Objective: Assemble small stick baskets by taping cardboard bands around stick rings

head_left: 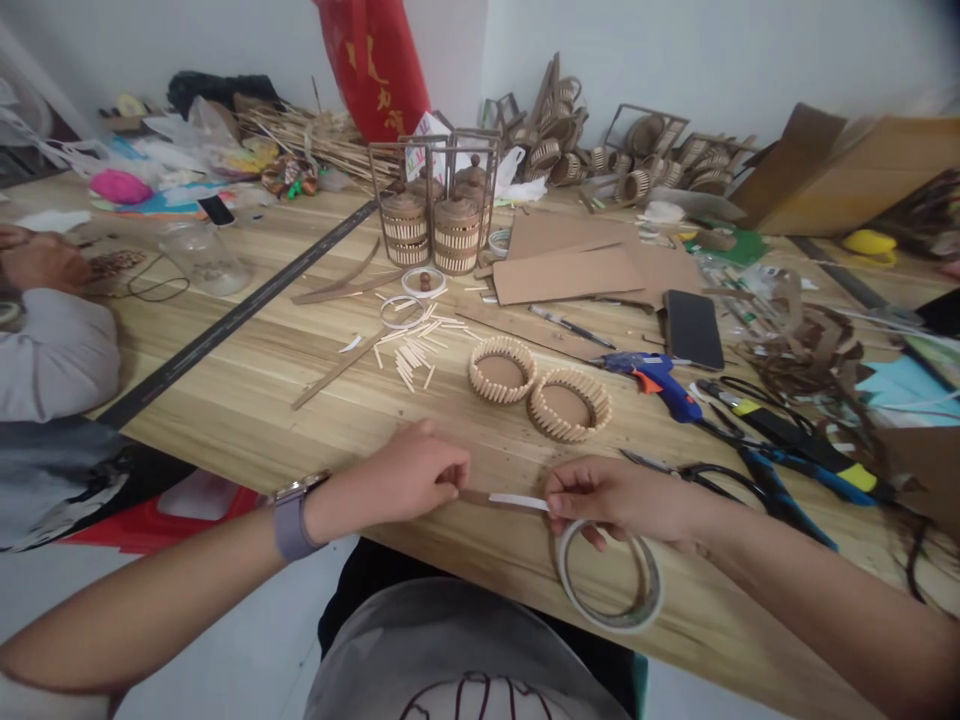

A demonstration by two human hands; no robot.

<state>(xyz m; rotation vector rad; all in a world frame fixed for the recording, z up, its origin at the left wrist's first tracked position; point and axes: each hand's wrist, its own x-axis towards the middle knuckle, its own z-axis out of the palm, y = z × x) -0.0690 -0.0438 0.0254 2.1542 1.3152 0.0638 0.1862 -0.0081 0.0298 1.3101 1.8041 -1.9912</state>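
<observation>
Small craft workshop: glue gun (660, 380), pliers (780, 490), cardboard (570, 275), miniature wooden baskets (456, 235).

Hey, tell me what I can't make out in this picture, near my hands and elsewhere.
All in the head view:
Left hand: fingertips and anything they hold, hidden by curled fingers.
White strip: right end, covered by the right hand.
Tape roll: part of its top, behind the right hand.
Co-worker's hand: partly cut off by the left edge.
Dark strip: markings too small to read.

Tape roll (649, 592) before baskets (561, 426), loose sticks (411, 360) left
</observation>
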